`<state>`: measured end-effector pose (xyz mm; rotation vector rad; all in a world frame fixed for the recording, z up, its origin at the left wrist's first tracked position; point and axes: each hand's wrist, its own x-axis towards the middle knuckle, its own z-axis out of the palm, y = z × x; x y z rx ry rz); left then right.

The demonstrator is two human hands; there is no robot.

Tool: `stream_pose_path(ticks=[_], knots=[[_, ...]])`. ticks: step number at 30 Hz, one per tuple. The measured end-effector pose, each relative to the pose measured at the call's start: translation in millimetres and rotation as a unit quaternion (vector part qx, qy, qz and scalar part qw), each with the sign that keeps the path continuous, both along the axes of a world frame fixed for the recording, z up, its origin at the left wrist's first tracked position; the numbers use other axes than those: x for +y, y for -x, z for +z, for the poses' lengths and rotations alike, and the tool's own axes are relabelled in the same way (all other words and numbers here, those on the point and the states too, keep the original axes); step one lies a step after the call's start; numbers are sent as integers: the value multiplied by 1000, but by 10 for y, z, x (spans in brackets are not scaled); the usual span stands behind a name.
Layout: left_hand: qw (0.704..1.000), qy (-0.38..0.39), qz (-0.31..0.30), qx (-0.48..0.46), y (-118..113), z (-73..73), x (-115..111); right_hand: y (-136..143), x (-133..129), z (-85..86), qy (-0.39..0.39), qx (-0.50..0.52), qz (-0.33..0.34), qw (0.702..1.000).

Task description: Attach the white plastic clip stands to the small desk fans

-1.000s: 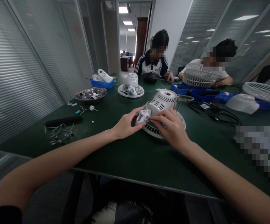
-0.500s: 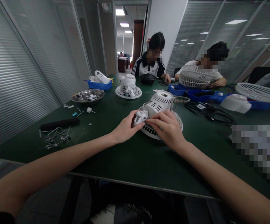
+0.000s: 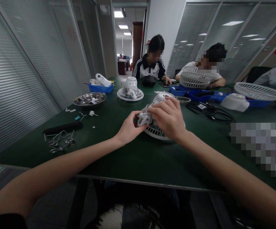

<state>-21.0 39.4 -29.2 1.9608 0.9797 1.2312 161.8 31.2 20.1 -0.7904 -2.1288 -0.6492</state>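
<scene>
A white fan assembly lies on the green table, its slotted motor housing (image 3: 158,98) on top of a round white grille (image 3: 157,132). At the left side of the housing, my left hand (image 3: 128,128) grips a white plastic joint piece (image 3: 143,119) between thumb and fingers. My right hand (image 3: 168,118) reaches over the front of the housing and covers much of it. Its fingers are bent together above the joint piece, close to a thin pale wire; what they pinch, if anything, is hidden.
Left on the table are a metal bowl (image 3: 90,99), a black rod (image 3: 63,128), bent metal parts (image 3: 60,141) and a blue bin (image 3: 101,88). Another fan assembly (image 3: 130,92) stands farther back. Black cables (image 3: 209,112) and fan grilles (image 3: 259,92) lie right. Two people sit opposite.
My right hand has moved up from beside the joint piece to over the motor housing. My left hand keeps its hold on the joint piece. The camera view has shifted slightly.
</scene>
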Motion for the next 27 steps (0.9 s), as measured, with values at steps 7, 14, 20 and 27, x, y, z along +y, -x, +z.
stream_pose_path(ticks=[7,14,20,27], knots=[[997,27,40,-58,71,-34,138,-78,62,-261,23,-16,-5,1000],[985,132,9,-107,97,-15,200,-77,52,-262,13,-43,-25,999],[969,212,-69,-104,98,94,102,-45,21,-262,15,-43,-36,998],[975,196,-84,-63,111,41,163,-29,-15,-241,31,-27,-10,999]])
